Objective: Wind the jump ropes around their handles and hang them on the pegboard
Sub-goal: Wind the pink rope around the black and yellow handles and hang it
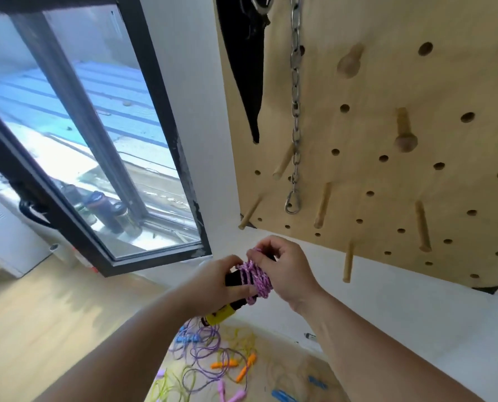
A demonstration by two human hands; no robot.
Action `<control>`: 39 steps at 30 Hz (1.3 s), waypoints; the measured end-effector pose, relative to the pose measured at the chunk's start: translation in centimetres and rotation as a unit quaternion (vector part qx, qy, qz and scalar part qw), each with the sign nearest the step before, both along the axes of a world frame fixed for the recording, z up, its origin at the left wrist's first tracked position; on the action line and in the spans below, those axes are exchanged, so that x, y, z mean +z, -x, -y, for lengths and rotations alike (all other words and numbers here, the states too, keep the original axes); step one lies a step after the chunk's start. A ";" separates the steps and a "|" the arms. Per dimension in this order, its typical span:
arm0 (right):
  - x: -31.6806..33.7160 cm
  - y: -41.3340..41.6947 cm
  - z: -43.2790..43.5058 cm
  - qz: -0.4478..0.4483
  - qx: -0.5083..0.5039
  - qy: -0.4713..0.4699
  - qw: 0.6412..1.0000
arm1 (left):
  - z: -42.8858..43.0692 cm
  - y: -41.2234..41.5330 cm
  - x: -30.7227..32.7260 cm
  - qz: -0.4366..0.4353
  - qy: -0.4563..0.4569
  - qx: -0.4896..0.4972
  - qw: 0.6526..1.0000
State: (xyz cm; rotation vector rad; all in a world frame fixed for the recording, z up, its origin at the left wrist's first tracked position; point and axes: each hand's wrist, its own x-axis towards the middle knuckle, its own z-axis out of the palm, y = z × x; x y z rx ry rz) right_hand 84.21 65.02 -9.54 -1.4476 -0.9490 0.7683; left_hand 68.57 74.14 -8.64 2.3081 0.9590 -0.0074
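The fingers (236, 290) of the left hand (218, 282) are closed around the black handles (232, 280) of a jump rope, thumb on the near side; the fingers (263, 250) of the right hand (285, 271) are curled shut, pinching a strand at the top of the purple-and-white rope (255, 278), which lies in many tight turns around those handles; a yellow end cap (220, 314) shows below the left palm, pointing down toward the floor; both hands meet in front of a white wall (401, 300), just below the lower edge of the wooden pegboard (372, 91); the wound bundle is held in the air and is not on any peg.

The pegboard carries several wooden pegs, among them a long plain one (347, 264) nearest the right hand; a steel chain (295, 111) ending in a snap hook (292, 202) hangs down its left part, beside a black strap (250, 68); far below the hands, on the pale wood floor (38, 329), lies a loose tangle of other jump ropes (213, 361) in purple, yellow and green with orange, pink and blue handles; to the left a black-framed window (102, 140) stands open.
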 end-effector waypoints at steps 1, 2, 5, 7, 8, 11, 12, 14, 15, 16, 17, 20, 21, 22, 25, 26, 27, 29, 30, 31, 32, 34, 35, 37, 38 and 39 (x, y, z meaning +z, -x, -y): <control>-0.3 -0.1 -1.0 0.003 0.001 0.008 1.000 | -0.9 -0.2 -0.3 -0.016 -0.023 0.006 1.000; -0.5 -0.3 -2.0 0.005 0.002 0.021 1.000 | -1.7 -0.3 -0.6 -0.032 -0.057 0.012 0.998; -1.3 -1.0 -4.4 0.016 0.008 0.070 0.997 | -4.2 -0.8 -2.0 -0.039 -0.122 0.017 0.992; -1.7 -1.2 -5.5 0.045 0.003 0.088 0.995 | -5.8 -0.9 -2.8 -0.027 -0.124 0.010 0.992; -1.8 -1.2 -6.0 0.063 -0.009 0.090 0.994 | -6.7 -1.0 -3.1 -0.022 -0.127 0.004 0.992; -2.4 -1.1 -7.5 0.095 -0.064 0.075 0.991 | -9.2 -1.5 -3.6 -0.008 -0.131 -0.017 0.991; -2.6 -1.0 -8.0 0.104 -0.080 0.072 0.989 | -9.9 -1.7 -3.6 -0.006 -0.126 -0.023 0.992; -3.0 -1.0 -8.9 0.117 -0.109 0.068 0.985 | -11.1 -1.9 -3.6 0.000 -0.109 -0.031 0.994; -3.1 -0.9 -9.3 0.121 -0.121 0.067 0.983 | -11.7 -1.9 -3.6 0.003 -0.101 -0.035 0.994; -3.2 -0.9 -9.6 0.126 -0.132 0.066 0.981 | -12.2 -2.0 -3.7 0.006 -0.097 -0.040 0.994; -3.3 -0.8 -9.8 0.131 -0.140 0.064 0.979 | -12.7 -1.9 -3.8 0.008 -0.096 -0.046 0.994; -3.7 -0.5 -10.3 0.113 -0.161 0.061 0.978 | -13.7 -2.1 -4.0 0.008 -0.095 -0.065 0.993; -3.9 -0.4 -10.3 0.088 -0.169 0.058 0.980 | -13.9 -2.2 -4.0 0.006 -0.097 -0.070 0.993; -4.1 -0.3 -10.4 0.054 -0.175 0.052 0.982 | -14.0 -2.4 -4.1 0.005 -0.102 -0.075 0.992; -4.5 -0.2 -10.4 -0.059 -0.184 0.027 0.981 | -14.4 -3.1 -4.4 0.006 -0.112 -0.084 0.990; -4.7 -0.2 -10.5 -0.086 -0.182 0.018 0.979 | -14.5 -3.4 -4.5 0.008 -0.114 -0.087 0.990; -4.9 -0.4 -10.5 -0.107 -0.178 0.011 0.978 | -14.7 -3.6 -4.6 0.009 -0.116 -0.091 0.989; -5.1 -0.6 -10.5 -0.135 -0.166 0.006 0.977 | -15.0 -4.0 -4.8 0.012 -0.122 -0.100 0.987; -5.3 -0.8 -10.4 -0.140 -0.160 0.010 0.977 | -15.1 -4.1 -4.9 0.012 -0.126 -0.105 0.986; -5.4 -1.1 -10.3 -0.140 -0.155 0.017 0.978 | -15.3 -4.2 -5.0 0.013 -0.129 -0.109 0.986; -5.6 -1.4 -10.2 -0.134 -0.151 0.025 0.979 | -15.4 -4.3 -5.1 0.017 -0.132 -0.112 0.985; -5.9 -2.0 -10.2 -0.107 -0.149 0.036 0.982 | -15.7 -4.6 -5.2 0.024 -0.143 -0.119 0.982; -6.1 -2.2 -10.3 -0.093 -0.154 0.035 0.983 | -15.8 -4.8 -5.2 0.026 -0.150 -0.122 0.981; -6.1 -2.3 -10.7 -0.061 -0.183 0.031 0.981 | -16.0 -5.4 -5.3 0.029 -0.159 -0.125 0.979; -6.0 -2.3 -11.1 -0.039 -0.202 0.031 0.978 | -16.1 -5.7 -5.4 0.034 -0.159 -0.122 0.979; -5.8 -2.3 -11.6 -0.013 -0.224 0.031 0.974 | -16.1 -6.1 -5.5 0.040 -0.156 -0.117 0.980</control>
